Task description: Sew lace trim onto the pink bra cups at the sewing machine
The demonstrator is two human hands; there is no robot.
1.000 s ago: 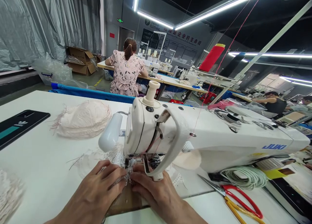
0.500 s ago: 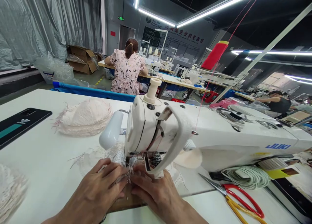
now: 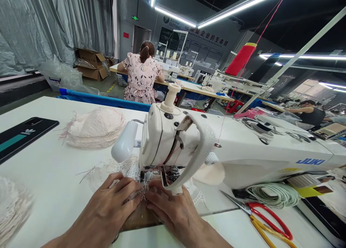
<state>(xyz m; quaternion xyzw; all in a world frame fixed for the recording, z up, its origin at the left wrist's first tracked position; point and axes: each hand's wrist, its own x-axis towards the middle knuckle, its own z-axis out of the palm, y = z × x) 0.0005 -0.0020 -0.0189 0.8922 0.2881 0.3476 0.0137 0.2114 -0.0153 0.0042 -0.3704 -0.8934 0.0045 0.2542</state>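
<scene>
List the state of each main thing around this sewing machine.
Left hand: fingers bent, on the lace.
Right hand: fingers curled, on the lace.
Lace: crumpled, partly hidden.
Phone: lying back up.
Scissors: lying flat, blades apparently together.
Cord: coiled.
Red thread: wound.
Fabric pieces: stacked.

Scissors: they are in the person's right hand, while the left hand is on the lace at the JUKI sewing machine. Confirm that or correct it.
Wrong on the scissors: the head view shows them lying on the table, to the right of the right hand. The left hand is indeed on the lace at the JUKI sewing machine.
</scene>
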